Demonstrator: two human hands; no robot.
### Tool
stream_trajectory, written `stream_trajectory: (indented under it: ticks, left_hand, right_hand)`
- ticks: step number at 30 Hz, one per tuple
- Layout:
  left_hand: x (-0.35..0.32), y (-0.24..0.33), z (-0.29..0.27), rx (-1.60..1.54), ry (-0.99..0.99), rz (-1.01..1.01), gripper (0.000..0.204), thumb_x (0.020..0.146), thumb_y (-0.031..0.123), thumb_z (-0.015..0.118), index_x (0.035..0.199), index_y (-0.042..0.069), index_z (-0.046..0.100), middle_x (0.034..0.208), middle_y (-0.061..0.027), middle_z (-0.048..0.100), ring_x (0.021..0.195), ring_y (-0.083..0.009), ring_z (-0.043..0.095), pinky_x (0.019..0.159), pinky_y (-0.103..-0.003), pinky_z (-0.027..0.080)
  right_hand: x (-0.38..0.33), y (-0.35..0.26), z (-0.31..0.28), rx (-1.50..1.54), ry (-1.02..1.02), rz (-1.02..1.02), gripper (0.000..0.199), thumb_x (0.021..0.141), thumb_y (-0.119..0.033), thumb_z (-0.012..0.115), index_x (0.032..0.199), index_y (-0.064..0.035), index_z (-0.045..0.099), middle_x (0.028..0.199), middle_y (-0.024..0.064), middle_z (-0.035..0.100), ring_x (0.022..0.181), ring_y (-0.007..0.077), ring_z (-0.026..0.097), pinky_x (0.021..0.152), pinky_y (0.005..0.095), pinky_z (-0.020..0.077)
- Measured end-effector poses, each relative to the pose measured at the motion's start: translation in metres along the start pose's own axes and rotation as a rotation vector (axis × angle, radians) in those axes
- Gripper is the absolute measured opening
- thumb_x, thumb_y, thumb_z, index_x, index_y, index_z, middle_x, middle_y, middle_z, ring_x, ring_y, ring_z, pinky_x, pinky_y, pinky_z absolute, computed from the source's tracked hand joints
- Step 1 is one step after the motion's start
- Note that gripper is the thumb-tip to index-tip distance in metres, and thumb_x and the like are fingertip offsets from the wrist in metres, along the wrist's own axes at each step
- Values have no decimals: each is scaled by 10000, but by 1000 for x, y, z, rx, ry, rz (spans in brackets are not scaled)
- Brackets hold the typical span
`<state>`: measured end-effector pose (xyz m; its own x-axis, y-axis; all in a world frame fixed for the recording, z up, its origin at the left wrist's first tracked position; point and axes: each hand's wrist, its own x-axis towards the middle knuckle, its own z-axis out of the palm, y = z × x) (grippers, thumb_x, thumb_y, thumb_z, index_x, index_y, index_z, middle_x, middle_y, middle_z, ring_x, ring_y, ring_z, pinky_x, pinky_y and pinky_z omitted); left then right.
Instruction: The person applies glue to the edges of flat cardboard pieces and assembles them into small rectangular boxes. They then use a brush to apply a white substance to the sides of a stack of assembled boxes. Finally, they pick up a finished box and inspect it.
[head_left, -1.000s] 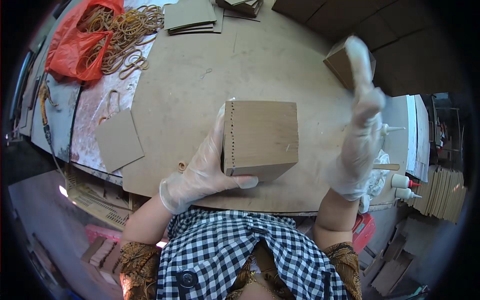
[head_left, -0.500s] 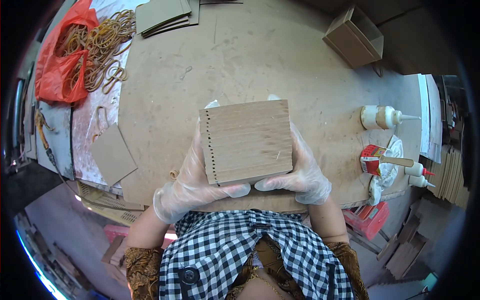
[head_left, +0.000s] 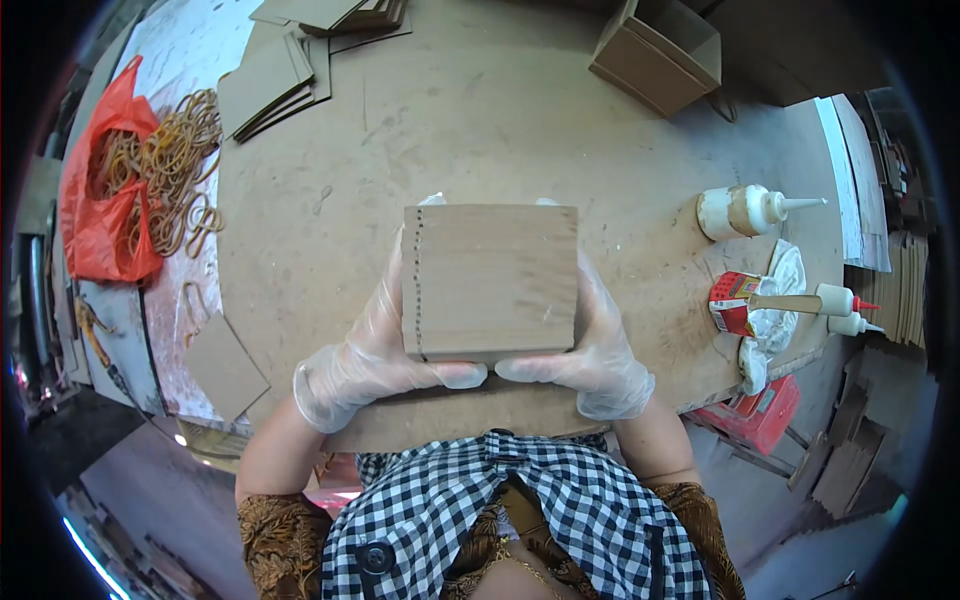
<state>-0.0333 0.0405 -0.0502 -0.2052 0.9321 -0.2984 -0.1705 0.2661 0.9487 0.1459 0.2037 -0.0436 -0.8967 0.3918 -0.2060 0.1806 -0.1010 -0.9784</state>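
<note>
the table runs out of view at the top, and both forearms cross its near edge. a dark brown stack is cut off at upper right, too dim to make out well. the red stool is partly hidden under the table.

the wooden box sits in front of the person, over the near middle of the table — whether it touches the top, i cannot tell. the gloved left hand and right hand grip its two sides, thumbs on the near face; the box hides most of the fingers.

the red bag at far left spills rubber bands. an open box stands near the dark stack. at right lies a glue bottle; below it, a wooden stick blocks part of a white cloth.
</note>
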Motion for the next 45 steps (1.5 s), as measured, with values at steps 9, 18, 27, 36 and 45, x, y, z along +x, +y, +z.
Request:
stream_trajectory:
  ticks: [9,18,27,36,45]
  left_hand:
    - [3,6,-24,516,51,256,1271,481,367,972,1470,-12,269,1414,-181,433,1328,-300,424,1098,-429,346]
    - [5,-6,-21,511,58,293,1095,586,474,889,1397,-17,341,1284,-215,435,1223,-375,404,1069,-481,344]
    - [6,-13,-24,732,18,347,1173,599,504,869,1460,-17,266,1392,-251,389,1303,-409,372,1157,-515,210]
    - [4,-9,-25,513,26,203,1177,580,459,870,1479,5,260,1325,-244,421,1287,-416,360,1103,-523,297]
    - [7,-4,-23,464,-5,253,1059,579,482,860,1399,20,376,1279,-230,443,1185,-371,416,1064,-498,329]
  right_hand:
    - [0,-4,7,151,39,53,1255,602,-219,934,1541,-14,126,1542,154,283,1449,279,262,1185,421,242]
    - [19,-112,44,77,470,-302,1264,683,-640,747,1542,10,86,1612,173,126,1480,308,174,1200,429,126]
    - [65,-84,47,-1368,-90,-423,1079,816,-701,504,1530,22,141,1596,225,147,1491,368,102,1193,512,72]
    - [62,-78,22,-1176,191,-473,728,950,-527,452,1432,11,363,1358,203,456,1252,345,444,1059,448,369]
    - [77,-59,51,-1319,192,-572,897,917,-590,478,1471,85,271,1511,280,316,1445,417,228,1162,542,201]
